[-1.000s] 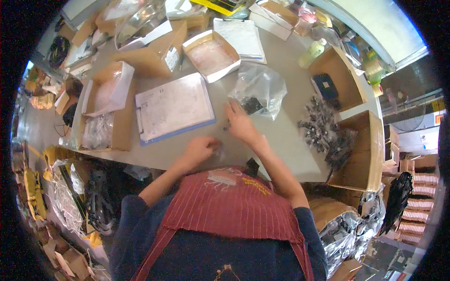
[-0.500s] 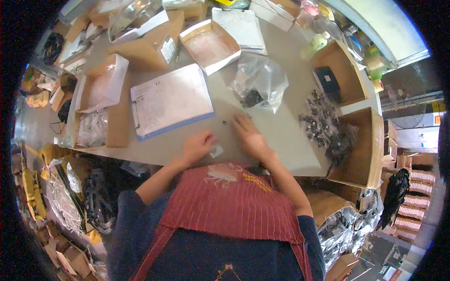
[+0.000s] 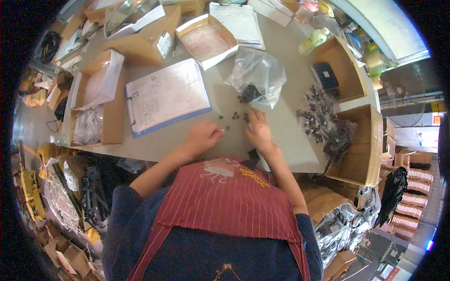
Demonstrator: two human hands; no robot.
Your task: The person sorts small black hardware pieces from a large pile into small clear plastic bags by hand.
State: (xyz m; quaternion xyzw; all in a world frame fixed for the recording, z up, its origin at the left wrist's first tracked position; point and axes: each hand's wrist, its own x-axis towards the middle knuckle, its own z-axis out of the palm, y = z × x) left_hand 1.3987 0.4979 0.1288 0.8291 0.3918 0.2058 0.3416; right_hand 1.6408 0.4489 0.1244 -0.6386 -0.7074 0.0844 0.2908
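Observation:
My left hand (image 3: 205,136) rests low over the near side of the table, its fingers curled together. What they hold, if anything, is too small and blurred to make out. To its right, my right hand (image 3: 258,131) lies palm down with fingers stretched forward, the fingertips beside small black parts (image 3: 236,116). Several of these loose parts are scattered between the two hands. Just beyond my right fingers lies a clear plastic bag (image 3: 262,75), with a heap of black parts (image 3: 250,92) at its mouth.
A clipboard with papers (image 3: 168,96) lies left of centre. Behind it stand a shallow white-edged box (image 3: 229,55) and a brown carton (image 3: 140,49). At the right, bagged black parts (image 3: 318,117) spill beside an open carton (image 3: 363,145). A bottle (image 3: 313,41) stands at the back right.
My right hand has shifted a little to the right, and several black parts now show loose on the table. The small clear piece below my left hand is no longer visible.

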